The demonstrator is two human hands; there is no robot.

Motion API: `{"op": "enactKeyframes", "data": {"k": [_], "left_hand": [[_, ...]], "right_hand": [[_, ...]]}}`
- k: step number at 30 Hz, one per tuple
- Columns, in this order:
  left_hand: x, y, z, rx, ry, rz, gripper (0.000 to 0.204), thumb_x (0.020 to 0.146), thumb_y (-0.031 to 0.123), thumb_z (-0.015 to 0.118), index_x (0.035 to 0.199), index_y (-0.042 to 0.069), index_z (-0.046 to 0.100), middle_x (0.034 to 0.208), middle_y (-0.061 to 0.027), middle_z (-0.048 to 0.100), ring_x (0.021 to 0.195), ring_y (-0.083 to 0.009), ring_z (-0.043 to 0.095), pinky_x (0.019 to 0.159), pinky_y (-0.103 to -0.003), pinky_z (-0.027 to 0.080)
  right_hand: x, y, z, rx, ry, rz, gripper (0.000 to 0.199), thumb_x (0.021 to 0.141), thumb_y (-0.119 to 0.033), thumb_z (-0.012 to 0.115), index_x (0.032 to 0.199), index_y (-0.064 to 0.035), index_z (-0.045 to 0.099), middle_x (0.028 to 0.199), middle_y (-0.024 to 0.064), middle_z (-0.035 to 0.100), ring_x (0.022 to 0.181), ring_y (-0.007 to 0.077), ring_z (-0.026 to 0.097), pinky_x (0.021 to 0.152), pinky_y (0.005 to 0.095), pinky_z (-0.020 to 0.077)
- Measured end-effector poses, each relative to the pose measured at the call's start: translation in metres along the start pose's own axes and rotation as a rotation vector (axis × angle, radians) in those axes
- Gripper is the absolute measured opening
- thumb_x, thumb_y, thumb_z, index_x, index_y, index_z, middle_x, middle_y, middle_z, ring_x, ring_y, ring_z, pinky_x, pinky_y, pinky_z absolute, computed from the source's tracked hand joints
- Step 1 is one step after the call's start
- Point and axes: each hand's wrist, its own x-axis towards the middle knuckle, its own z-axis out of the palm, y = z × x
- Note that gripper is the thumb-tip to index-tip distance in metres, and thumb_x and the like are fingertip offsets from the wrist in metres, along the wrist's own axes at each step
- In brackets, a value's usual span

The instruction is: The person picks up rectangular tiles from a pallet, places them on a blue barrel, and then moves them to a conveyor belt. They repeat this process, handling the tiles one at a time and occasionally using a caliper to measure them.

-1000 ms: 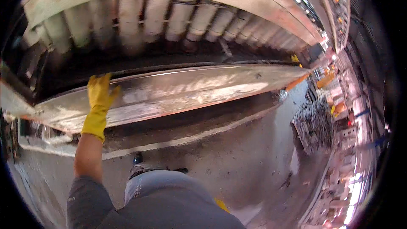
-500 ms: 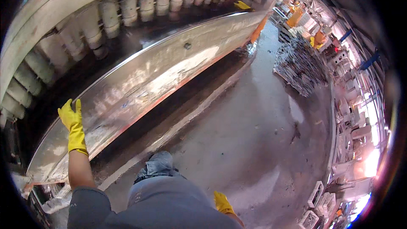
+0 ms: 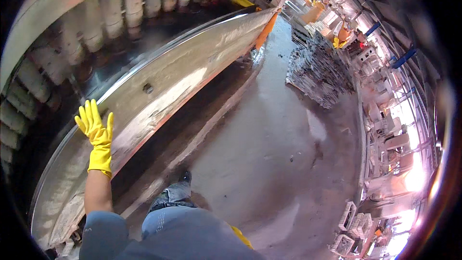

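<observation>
My left hand (image 3: 97, 134) wears a yellow rubber glove and lies flat, fingers spread, on a long shiny metal sheet (image 3: 183, 67) that runs from lower left to upper right. The hand holds nothing. Of my right hand only a sliver of yellow glove (image 3: 240, 237) shows by my hip at the bottom edge; whether it is open or closed is hidden. A row of large grey rollers (image 3: 120, 5) stands beyond the sheet.
Wet grey concrete floor (image 3: 279, 163) spreads to my right. A heap of metal parts (image 3: 317, 70) lies on the floor at upper right. Shelves, crates and people in orange stand along the far right side (image 3: 385, 130). My shoe (image 3: 179, 190) is near the machine base.
The view has swung to the right, so the sheet now runs more steeply toward upper right. My left hand stays flat on the sheet, sitting lower left in the picture.
</observation>
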Motion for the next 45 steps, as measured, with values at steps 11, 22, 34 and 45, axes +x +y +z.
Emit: {"op": "enactKeyframes", "data": {"k": [11, 22, 34, 45], "left_hand": [[0.157, 0.292, 0.174, -0.305, -0.116, 0.142, 0.083, 0.082, 0.028, 0.084, 0.155, 0.005, 0.052, 0.163, -0.0231, 0.046, 0.154, -0.0437, 0.038, 0.131, -0.057, 0.019], [0.203, 0.405, 0.249, -0.017, -0.093, 0.009, 0.087, 0.083, 0.033, 0.083, 0.159, 0.008, 0.048, 0.159, -0.0209, 0.051, 0.149, -0.0436, 0.043, 0.13, -0.057, 0.019], [0.231, 0.501, 0.343, 0.327, -0.04, -0.372, 0.089, 0.083, 0.013, 0.07, 0.165, 0.01, 0.036, 0.165, -0.0195, 0.043, 0.157, -0.0459, 0.03, 0.13, -0.061, 0.012], [0.287, 0.644, 0.434, 0.343, 0.171, -0.662, 0.099, 0.081, 0.005, 0.07, 0.169, 0.013, 0.025, 0.174, -0.027, 0.019, 0.16, -0.0517, 0.017, 0.132, -0.057, 0.011]], "right_hand": [[0.095, 0.063, -0.192, 0.32, 0.455, 0.342, 0.033, 0.098, -0.027, 0.066, 0.125, -0.008, 0.07, 0.114, 0.017, 0.074, 0.108, 0.0434, 0.069, 0.091, 0.0527, 0.0559], [0.232, 0.201, -0.324, -0.05, 0.257, 0.333, 0.042, 0.1, -0.031, 0.068, 0.135, -0.0077, 0.065, 0.123, 0.0125, 0.072, 0.115, 0.0361, 0.067, 0.096, 0.0469, 0.0546], [0.627, 0.281, -0.707, 0.956, 0.399, 0.348, 0.06, 0.104, -0.04, 0.068, 0.152, -0.0061, 0.055, 0.143, 0.0082, 0.066, 0.132, 0.0261, 0.062, 0.109, 0.0381, 0.0506], [0.733, 0.182, -0.843, -0.081, -0.072, 0.015, 0.048, 0.105, -0.034, 0.062, 0.149, -0.0139, 0.06, 0.145, 0.0185, 0.064, 0.138, 0.0403, 0.057, 0.117, 0.0469, 0.0447]]}}
